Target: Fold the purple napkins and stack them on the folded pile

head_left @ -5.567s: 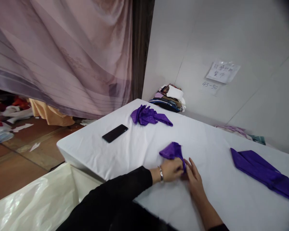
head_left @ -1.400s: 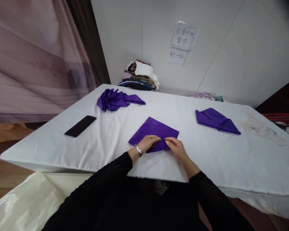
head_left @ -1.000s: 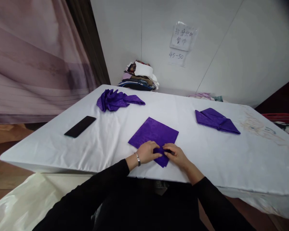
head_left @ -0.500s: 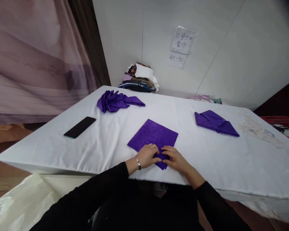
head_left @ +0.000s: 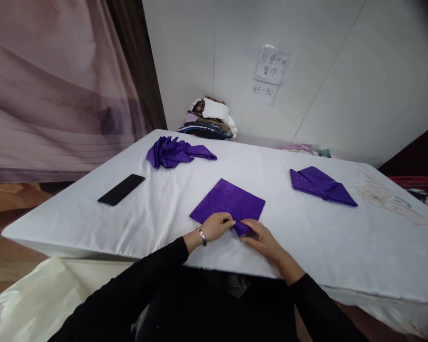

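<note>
A purple cloth napkin [head_left: 231, 197], folded into a square, lies cornerwise before me on the white tablecloth. My left hand [head_left: 216, 227] is closed in a pinch at its near corner, thumb and fingertips together on the cloth. From the other side my right hand [head_left: 264, 241] grips the same corner, its forefinger over the fabric and its thumb below at the edge. The near tip is turned up between both hands and partly hidden by the fingers.
A crumpled purple cloth [head_left: 173, 152] lies at the back left, near a black phone-like slab [head_left: 121, 189]. To the right sits another folded purple napkin [head_left: 321, 185]. A pile of clothes [head_left: 209, 118] stands behind the table, under a paper sign [head_left: 271, 66] on the wall.
The napkin's near tip, which pointed toward me, is now turned up and away. My left fingertips have closed together on it. The view has shifted slightly.
</note>
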A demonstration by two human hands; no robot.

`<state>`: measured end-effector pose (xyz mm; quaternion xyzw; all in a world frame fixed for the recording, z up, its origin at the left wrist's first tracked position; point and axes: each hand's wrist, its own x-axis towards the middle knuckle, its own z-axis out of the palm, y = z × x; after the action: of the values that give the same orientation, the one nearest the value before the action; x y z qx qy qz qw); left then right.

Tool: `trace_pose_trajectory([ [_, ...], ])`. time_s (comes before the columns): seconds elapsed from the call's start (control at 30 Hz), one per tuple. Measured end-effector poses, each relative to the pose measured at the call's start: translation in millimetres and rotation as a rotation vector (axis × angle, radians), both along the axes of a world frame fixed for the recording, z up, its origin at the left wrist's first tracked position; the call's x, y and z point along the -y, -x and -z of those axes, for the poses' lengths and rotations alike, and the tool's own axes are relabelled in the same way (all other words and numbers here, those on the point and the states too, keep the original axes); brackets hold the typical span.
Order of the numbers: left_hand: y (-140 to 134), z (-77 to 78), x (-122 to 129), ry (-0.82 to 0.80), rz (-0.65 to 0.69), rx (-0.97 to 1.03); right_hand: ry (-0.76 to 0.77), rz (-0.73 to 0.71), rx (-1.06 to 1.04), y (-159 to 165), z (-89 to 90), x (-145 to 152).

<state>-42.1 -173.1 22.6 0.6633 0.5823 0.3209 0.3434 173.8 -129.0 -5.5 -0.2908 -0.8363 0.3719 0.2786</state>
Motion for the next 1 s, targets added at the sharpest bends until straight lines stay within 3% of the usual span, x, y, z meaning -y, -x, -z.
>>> trace_pose_trajectory([
  [0.27, -1, -10.6, -6, -0.126, -0.092, -0.032, 0.202, 0.207, -0.094, 21, -16.0, -13],
  [0.43, 3, -2.7, -4, -0.099, -0.049, -0.059, 0.316, 0.310, -0.181, 29, -15.2, -17],
  [0.57, 7, 6.0, -11, -0.017, -0.137, 0.050, 0.376, 0.275, -0.200, 31, -14.0, -17],
  [0.73, 10, 8.6, -22, 0.039, -0.201, 0.128, 0.353, 0.289, -0.236, 31, -12.1, -25],
  [0.9, 9, 0.5, -29, -0.015, -0.151, 0.244, 0.307, 0.315, -0.256, 32, -10.7, -37],
  [1.0, 7, -5.1, -34, -0.008, -0.191, 0.291, 0.243, 0.320, -0.236, 34, -15.9, -41],
])
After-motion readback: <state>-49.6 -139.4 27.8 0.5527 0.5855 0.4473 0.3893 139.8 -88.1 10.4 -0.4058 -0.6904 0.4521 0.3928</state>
